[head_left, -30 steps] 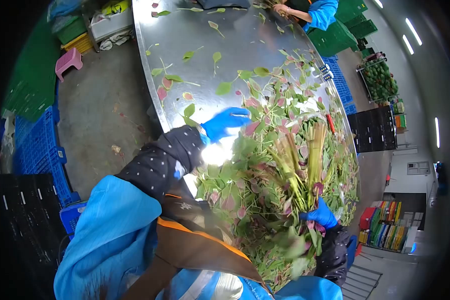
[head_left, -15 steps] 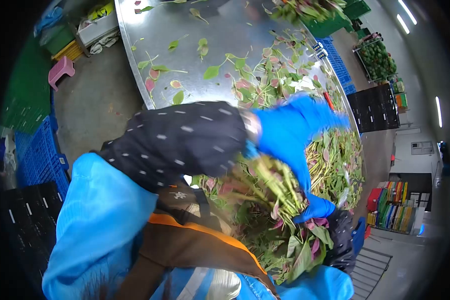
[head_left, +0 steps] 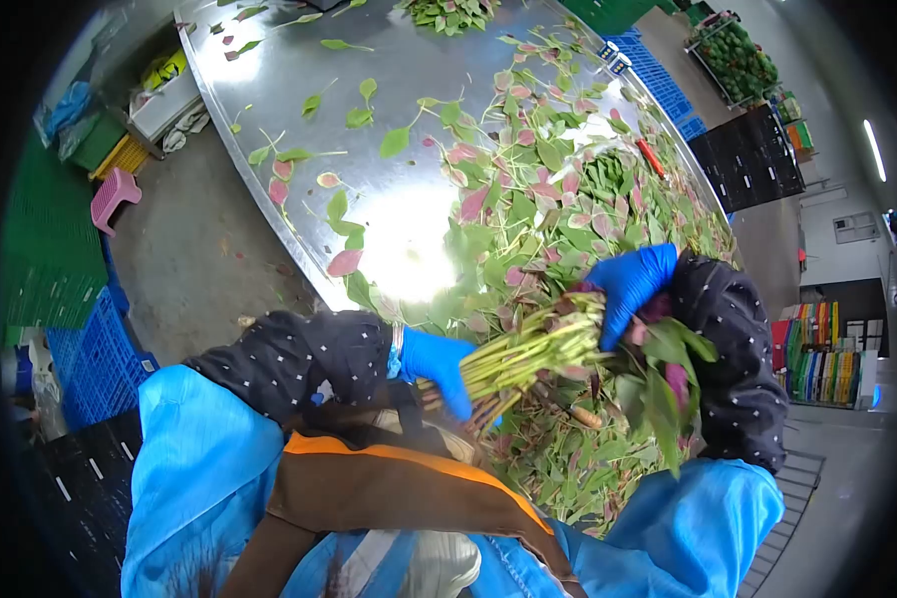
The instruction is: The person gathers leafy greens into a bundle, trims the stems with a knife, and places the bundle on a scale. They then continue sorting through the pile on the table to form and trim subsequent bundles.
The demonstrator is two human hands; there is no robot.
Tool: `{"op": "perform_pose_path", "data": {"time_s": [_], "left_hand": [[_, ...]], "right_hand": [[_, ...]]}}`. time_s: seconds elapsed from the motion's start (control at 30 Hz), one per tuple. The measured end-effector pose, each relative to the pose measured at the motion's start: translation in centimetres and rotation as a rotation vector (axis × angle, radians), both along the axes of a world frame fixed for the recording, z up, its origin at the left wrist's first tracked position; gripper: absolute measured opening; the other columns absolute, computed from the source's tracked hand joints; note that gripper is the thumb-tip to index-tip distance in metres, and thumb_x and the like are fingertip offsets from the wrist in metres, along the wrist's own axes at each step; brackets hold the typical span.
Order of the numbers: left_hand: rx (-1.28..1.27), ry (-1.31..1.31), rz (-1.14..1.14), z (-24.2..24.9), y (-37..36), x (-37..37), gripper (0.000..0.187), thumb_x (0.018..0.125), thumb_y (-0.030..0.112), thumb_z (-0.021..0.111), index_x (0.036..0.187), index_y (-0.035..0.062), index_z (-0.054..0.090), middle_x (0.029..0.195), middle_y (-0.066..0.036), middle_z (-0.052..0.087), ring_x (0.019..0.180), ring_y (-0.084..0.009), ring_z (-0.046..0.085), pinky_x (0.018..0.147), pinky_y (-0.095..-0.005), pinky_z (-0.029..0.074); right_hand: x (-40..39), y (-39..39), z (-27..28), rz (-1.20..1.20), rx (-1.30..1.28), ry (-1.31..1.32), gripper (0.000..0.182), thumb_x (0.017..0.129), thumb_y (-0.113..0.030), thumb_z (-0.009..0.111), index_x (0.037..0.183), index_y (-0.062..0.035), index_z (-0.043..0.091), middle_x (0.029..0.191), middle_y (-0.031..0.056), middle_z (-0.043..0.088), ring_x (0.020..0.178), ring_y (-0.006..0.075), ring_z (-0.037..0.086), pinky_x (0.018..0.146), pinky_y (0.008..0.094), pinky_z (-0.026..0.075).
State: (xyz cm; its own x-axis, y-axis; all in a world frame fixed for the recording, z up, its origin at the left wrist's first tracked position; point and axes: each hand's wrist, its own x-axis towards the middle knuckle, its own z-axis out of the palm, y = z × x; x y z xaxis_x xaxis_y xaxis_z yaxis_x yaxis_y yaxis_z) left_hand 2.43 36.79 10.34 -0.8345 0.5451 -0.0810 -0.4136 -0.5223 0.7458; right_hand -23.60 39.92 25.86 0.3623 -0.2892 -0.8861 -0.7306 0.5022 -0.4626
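A bunch of amaranth greens (head_left: 538, 351), with pale green stems and green-and-purple leaves, lies tilted between my two blue-gloved hands. My right hand (head_left: 630, 291) is closed round it near the leaves, which hang down past the wrist. At the cut stem ends, my left hand (head_left: 437, 367) is closed on the stems, its thumb over them and the other fingers partly hidden. Below the bunch, a small wooden handle (head_left: 585, 417) shows among loose greens (head_left: 568, 468). More loose amaranth leaves (head_left: 528, 209) spread over the metal table beyond my hands.
The steel table (head_left: 299, 90) has a raised left edge. A neat bunch of greens (head_left: 450, 14) lies at its far end. A red-orange object (head_left: 650, 156) sits near the right edge. Left on the floor stand a pink stool (head_left: 116, 199) and blue crates (head_left: 100, 344).
My left hand has swung back from over the table to the stem ends. My right hand has risen with the bunch. The view has shifted, and a distant bunch now shows at the top.
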Motion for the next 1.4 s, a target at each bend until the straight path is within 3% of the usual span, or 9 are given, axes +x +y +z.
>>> {"op": "perform_pose_path", "data": {"time_s": [0.13, 0.37, 0.5, 0.63, 0.73, 0.87, 1.2, 1.3, 1.4], "left_hand": [[0.229, -0.339, 0.309, -1.8, 1.1, 0.5, 0.037, 0.073, 0.006, 0.069, 0.105, -0.0058, 0.055, 0.091, -0.015, 0.064, 0.080, -0.0229, 0.064, 0.072, -0.0348, 0.053], [0.115, -0.618, 0.398, -2.7, 2.3, 1.1, 0.036, 0.078, 0.013, 0.068, 0.109, 0.0007, 0.057, 0.096, -0.010, 0.064, 0.085, -0.0186, 0.063, 0.073, -0.0317, 0.052], [-0.763, -0.362, 0.288, -6.3, 3.4, 0.2, 0.048, 0.070, 0.027, 0.078, 0.108, 0.0042, 0.061, 0.098, -0.007, 0.065, 0.083, -0.0157, 0.062, 0.074, -0.0300, 0.049], [-0.421, -0.426, 0.482, -0.4, 1.2, 1.6, 0.049, 0.063, 0.034, 0.082, 0.099, 0.0042, 0.066, 0.086, -0.008, 0.067, 0.077, -0.0122, 0.061, 0.069, -0.0276, 0.049], [-0.926, -0.436, 0.310, -3.6, 3.0, 0.4, 0.038, 0.069, 0.018, 0.078, 0.101, 0.0032, 0.065, 0.087, -0.008, 0.067, 0.079, -0.0130, 0.062, 0.070, -0.0270, 0.050], [-0.275, -0.426, 0.580, -3.9, 2.3, 2.0, 0.038, 0.070, 0.011, 0.076, 0.103, 0.0011, 0.062, 0.088, -0.008, 0.067, 0.079, -0.0141, 0.063, 0.069, -0.0267, 0.051], [-0.528, -0.522, 0.498, 4.4, 0.1, 1.7, 0.025, 0.079, 0.020, 0.068, 0.097, 0.0025, 0.062, 0.072, -0.006, 0.061, 0.061, -0.0130, 0.059, 0.060, -0.0282, 0.052], [-0.079, -0.488, 0.295, 12.1, -9.9, 2.4, 0.022, 0.081, 0.025, 0.067, 0.087, 0.0043, 0.063, 0.054, -0.001, 0.052, 0.040, -0.0096, 0.047, 0.040, -0.0248, 0.040], [-0.872, -0.510, 0.336, 11.6, -12.9, 0.0, 0.030, 0.081, 0.033, 0.066, 0.071, 0.0056, 0.060, 0.049, -0.002, 0.050, 0.039, -0.0099, 0.046, 0.037, -0.0262, 0.037]], "right_hand": [[1.9, 0.3, 0.2, -0.226, -1.463, 0.337, 0.044, 0.068, -0.014, 0.074, 0.107, -0.0039, 0.058, 0.091, 0.0079, 0.063, 0.081, 0.0154, 0.059, 0.075, 0.0301, 0.047], [13.3, 15.3, -11.1, -1.584, -0.239, -0.300, 0.027, 0.088, -0.028, 0.057, 0.093, -0.0024, 0.063, 0.080, 0.0052, 0.064, 0.072, 0.0139, 0.060, 0.069, 0.0281, 0.048], [17.0, 15.8, -18.4, -1.718, -0.379, -0.236, 0.032, 0.088, -0.027, 0.056, 0.106, -0.0007, 0.058, 0.091, 0.0084, 0.063, 0.079, 0.0160, 0.061, 0.072, 0.0260, 0.048], [17.3, 14.9, -15.7, -1.978, -0.455, -0.531, 0.028, 0.086, -0.023, 0.057, 0.103, -0.0001, 0.059, 0.087, 0.0059, 0.063, 0.077, 0.0137, 0.060, 0.069, 0.0266, 0.048], [18.0, 14.4, -17.9, -1.847, -0.382, -0.469, 0.027, 0.086, -0.014, 0.056, 0.108, 0.0012, 0.056, 0.099, 0.0105, 0.062, 0.088, 0.0179, 0.060, 0.077, 0.0287, 0.048], [17.1, 14.9, -17.0, -1.908, -0.340, -0.625, 0.032, 0.084, -0.011, 0.058, 0.113, 0.0021, 0.053, 0.104, 0.0130, 0.061, 0.091, 0.0196, 0.061, 0.079, 0.0299, 0.049], [14.9, 14.2, -12.5, -1.674, -0.355, -0.304, 0.032, 0.082, -0.018, 0.062, 0.109, -0.0057, 0.051, 0.072, 0.0011, 0.054, 0.064, 0.0124, 0.056, 0.051, 0.0261, 0.044], [6.9, 16.5, -4.2, -1.177, -0.504, 0.095, 0.031, 0.085, -0.025, 0.057, 0.107, -0.0038, 0.055, 0.078, 0.0045, 0.060, 0.068, 0.0145, 0.058, 0.058, 0.0280, 0.045], [0.1, 18.4, 1.4, -0.852, -0.509, 0.491, 0.029, 0.087, -0.027, 0.054, 0.104, -0.0040, 0.059, 0.074, 0.0053, 0.060, 0.064, 0.0152, 0.056, 0.057, 0.0285, 0.044]]}}
